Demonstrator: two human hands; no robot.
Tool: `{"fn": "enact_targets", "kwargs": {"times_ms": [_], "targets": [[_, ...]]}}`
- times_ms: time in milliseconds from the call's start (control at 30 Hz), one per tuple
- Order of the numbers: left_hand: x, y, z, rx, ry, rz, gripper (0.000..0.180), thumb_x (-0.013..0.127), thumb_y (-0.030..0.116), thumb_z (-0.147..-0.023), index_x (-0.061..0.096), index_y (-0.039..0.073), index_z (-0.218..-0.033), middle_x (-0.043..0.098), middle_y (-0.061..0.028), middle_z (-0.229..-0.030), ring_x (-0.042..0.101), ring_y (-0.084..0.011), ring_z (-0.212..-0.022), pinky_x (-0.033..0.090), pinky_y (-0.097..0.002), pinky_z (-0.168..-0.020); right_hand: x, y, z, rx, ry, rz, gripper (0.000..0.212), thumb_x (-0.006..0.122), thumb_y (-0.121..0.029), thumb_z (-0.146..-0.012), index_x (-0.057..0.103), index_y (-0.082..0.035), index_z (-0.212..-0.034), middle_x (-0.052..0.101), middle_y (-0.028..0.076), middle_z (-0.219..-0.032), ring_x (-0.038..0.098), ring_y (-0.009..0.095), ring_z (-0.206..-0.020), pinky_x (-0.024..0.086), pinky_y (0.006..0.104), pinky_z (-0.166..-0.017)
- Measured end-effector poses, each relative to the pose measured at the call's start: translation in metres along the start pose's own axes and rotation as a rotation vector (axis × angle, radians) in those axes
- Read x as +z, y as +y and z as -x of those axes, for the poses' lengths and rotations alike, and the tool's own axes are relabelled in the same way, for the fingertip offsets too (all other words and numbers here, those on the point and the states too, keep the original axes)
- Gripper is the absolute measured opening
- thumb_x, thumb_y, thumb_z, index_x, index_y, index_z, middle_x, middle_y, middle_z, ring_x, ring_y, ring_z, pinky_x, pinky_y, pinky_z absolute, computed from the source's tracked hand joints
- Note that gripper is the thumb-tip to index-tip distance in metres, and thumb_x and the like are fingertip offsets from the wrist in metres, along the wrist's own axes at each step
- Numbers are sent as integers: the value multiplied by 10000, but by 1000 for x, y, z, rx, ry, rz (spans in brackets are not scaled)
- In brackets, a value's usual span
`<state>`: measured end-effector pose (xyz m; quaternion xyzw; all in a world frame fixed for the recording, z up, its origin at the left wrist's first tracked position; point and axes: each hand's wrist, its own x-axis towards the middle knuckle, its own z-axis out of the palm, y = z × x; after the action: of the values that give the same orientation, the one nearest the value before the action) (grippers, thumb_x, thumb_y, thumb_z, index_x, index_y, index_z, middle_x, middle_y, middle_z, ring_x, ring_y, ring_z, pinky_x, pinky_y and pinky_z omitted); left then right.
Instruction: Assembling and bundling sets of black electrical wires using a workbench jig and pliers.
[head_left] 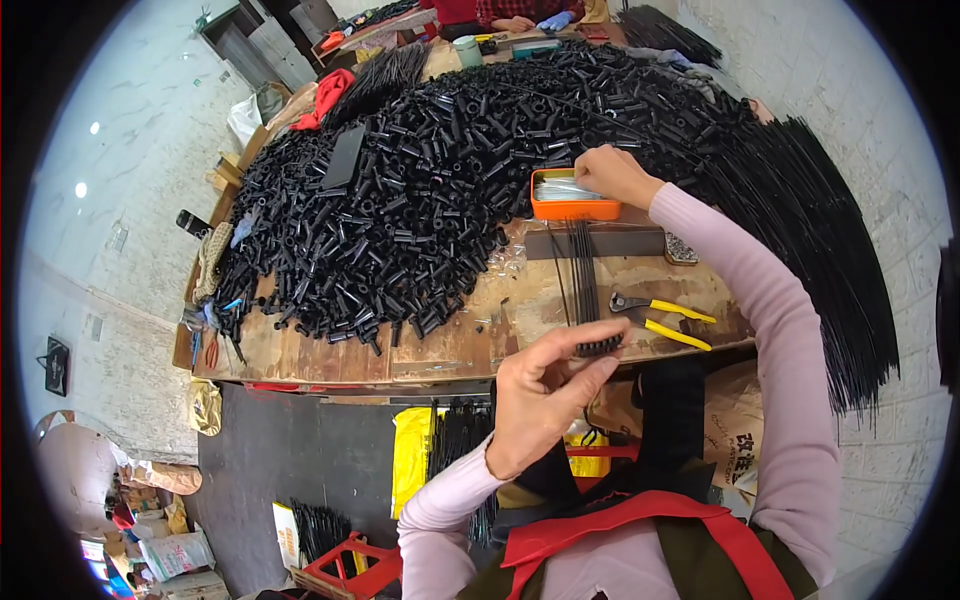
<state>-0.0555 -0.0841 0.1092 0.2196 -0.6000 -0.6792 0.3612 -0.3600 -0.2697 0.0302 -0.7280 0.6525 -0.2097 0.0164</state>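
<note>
Near the table's front edge my left hand (545, 395) pinches a small black ribbed piece (600, 346) between thumb and fingers. My right hand (615, 175) is at the orange box (576, 210), its fingers bent down together over the thin whitish strips (558, 188) inside. Whether they grip a strip is hidden. Between the hands, a bundle of thin black rods (583, 275) lies across a dark flat bar (630, 243). End-cutting pliers with yellow handles (680, 311) rest right of the rods. A small container of metal bits (680, 249) sits at the bar's right end.
A large heap of black tubular parts (400, 210) covers much of the wooden table (400, 360), with a dark phone-like slab (344, 157) on it. Long black rods (810, 240) hang over the right edge. Across the table another person's gloved hand (555, 21) shows.
</note>
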Motion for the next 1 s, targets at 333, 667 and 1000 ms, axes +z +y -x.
{"fn": "enact_targets", "kwargs": {"times_ms": [333,667,1000], "targets": [[-4,3,-8,-3,91,74,370,625,-9,-913,569,-61,-1274,679,-176,-1113,665,-222,-1038,554,-344,-927,-117,-132,132,-410,281,-328,257,635,0,-815,679,-51,-1063,619,104,-855,619,237,-726,496,318,-634],[0,0,-10,70,74,102,231,635,17,-922,652,-68,-1136,699,-136,-1020,680,-176,-946,579,-315,-877,-148,-174,209,-427,214,68,580,658,5,-752,612,-165,-1305,537,67,-864,573,224,-708,486,339,-602],[1,2,-10,57,85,119,213,633,21,-928,655,-55,-1126,705,-111,-1001,680,-144,-926,574,-262,-845,-136,-170,212,-499,291,187,552,665,-14,-758,596,-91,-1300,539,70,-876,590,223,-736,482,346,-604]]}}
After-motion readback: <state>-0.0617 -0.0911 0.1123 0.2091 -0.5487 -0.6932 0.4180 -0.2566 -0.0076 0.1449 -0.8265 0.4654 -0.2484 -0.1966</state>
